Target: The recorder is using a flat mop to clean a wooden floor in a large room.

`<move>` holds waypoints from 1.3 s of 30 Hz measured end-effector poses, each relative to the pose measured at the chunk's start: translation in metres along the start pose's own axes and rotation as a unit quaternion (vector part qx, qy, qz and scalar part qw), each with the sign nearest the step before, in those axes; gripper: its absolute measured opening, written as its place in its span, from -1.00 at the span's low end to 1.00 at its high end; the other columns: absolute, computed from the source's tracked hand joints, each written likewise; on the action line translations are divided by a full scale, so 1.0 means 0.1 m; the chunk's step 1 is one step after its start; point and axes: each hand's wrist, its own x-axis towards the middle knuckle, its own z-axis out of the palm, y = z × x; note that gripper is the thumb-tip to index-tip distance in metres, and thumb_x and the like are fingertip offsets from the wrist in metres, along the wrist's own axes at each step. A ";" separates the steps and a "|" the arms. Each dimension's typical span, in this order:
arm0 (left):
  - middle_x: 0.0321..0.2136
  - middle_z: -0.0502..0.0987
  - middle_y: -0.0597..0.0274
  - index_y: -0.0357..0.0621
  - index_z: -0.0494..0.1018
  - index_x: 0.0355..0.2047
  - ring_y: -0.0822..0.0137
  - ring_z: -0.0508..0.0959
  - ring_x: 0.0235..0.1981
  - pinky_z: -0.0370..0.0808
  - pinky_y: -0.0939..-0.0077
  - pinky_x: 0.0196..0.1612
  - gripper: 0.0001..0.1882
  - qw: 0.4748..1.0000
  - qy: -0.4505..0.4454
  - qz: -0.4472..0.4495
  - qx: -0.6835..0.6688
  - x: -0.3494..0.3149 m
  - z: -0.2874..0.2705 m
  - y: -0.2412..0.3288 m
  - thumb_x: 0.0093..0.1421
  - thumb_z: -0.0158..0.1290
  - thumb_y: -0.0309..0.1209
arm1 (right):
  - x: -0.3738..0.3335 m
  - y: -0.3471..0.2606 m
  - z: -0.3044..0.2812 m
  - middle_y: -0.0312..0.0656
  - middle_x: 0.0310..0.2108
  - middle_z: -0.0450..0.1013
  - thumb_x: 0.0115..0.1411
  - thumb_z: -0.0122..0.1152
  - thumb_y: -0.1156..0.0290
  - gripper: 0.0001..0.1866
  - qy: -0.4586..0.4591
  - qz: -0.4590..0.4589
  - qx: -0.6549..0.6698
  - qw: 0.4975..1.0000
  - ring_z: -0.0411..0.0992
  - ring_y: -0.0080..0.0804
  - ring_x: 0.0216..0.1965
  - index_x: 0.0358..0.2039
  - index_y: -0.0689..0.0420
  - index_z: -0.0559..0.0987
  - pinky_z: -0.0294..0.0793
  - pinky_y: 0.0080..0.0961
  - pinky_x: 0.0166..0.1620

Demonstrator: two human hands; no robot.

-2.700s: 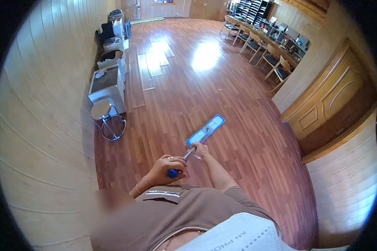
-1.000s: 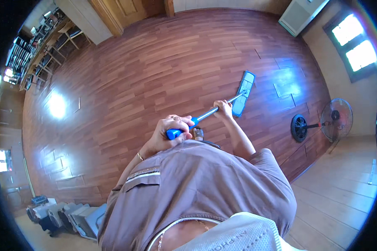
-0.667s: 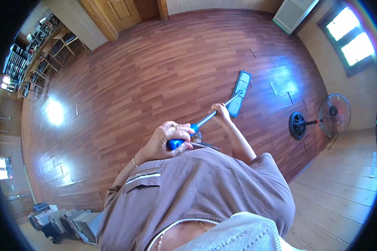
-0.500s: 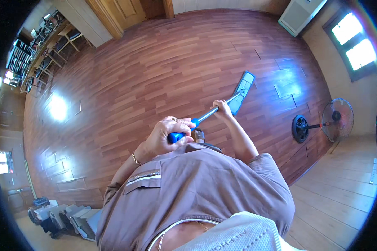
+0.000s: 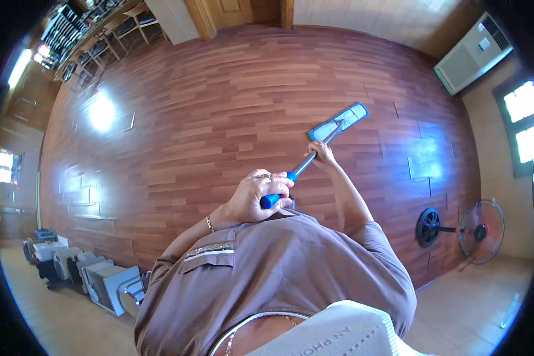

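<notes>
My left hand holds the blue handle of the mop; my right hand grips its metal pole.

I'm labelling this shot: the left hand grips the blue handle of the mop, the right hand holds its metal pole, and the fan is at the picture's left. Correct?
Not quite: the head view shows the fan at the picture's right. The rest stands: the left hand grips the blue handle of the mop and the right hand holds its metal pole.
</notes>
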 end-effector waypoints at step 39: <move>-0.59 0.52 0.38 0.07 0.42 -0.64 0.27 0.55 -0.44 0.41 0.26 -0.42 -0.88 0.983 -0.167 -0.074 -0.026 1.24 1.09 -2.06 -0.08 0.14 -0.32 | -0.99 -3.81 -1.68 0.07 -0.39 0.53 0.17 0.14 0.04 -0.54 0.132 -0.177 -0.015 0.975 0.53 0.04 -0.24 -0.55 0.24 0.46 0.45 -0.11 -0.11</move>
